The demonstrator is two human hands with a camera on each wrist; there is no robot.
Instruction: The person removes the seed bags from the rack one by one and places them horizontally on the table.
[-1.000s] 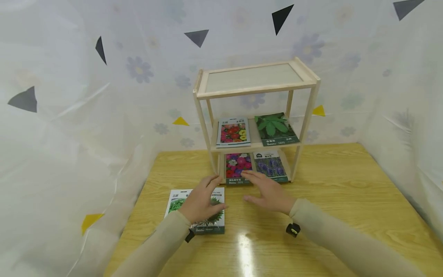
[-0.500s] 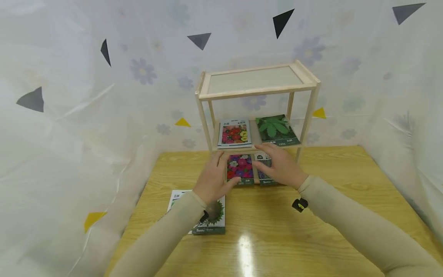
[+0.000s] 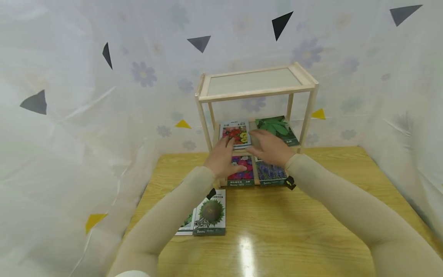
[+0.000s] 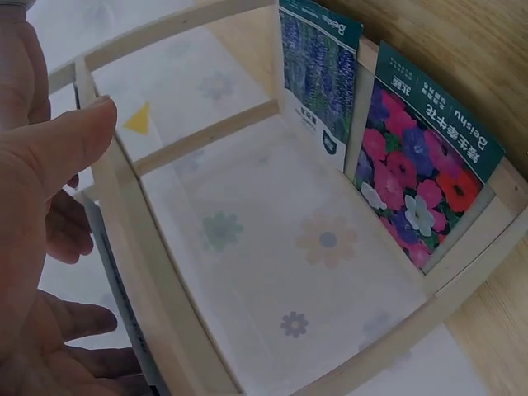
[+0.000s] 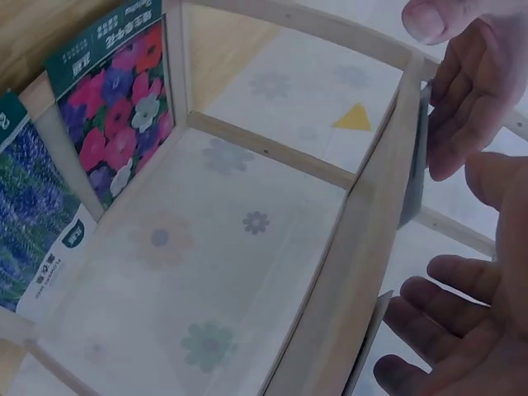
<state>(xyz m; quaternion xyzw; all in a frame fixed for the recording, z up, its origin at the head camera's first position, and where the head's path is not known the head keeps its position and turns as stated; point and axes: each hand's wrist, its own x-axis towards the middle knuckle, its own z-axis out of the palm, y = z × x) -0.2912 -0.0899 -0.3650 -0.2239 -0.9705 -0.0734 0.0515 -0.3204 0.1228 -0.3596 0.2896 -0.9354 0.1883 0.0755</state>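
Note:
On the shelf's middle board lie a seed packet with red and yellow flowers (image 3: 238, 139) and, to its right, a packet with a green leaf (image 3: 272, 126). My left hand (image 3: 220, 158) lies at the flower packet's lower left, fingers outstretched over its edge. At that packet's right side is my right hand (image 3: 273, 148), its fingers pointing left and covering part of the leaf packet. Neither hand curls round anything; firm contact cannot be made out. Below lie a pink-and-purple flower packet (image 5: 115, 107) and a lavender-like packet (image 4: 313, 74).
The pale wooden shelf (image 3: 256, 92) stands at the back of the wooden table (image 3: 297, 227). A sunflower packet (image 3: 211, 213) lies front left, beside another packet (image 3: 187, 225) partly hidden by my left forearm. A flower-patterned sheet (image 3: 142, 115) hangs behind.
Both hands have moved forward and up, from over the table in front of the lower packets to the middle board. The sunflower packet, earlier partly covered, shows more fully.

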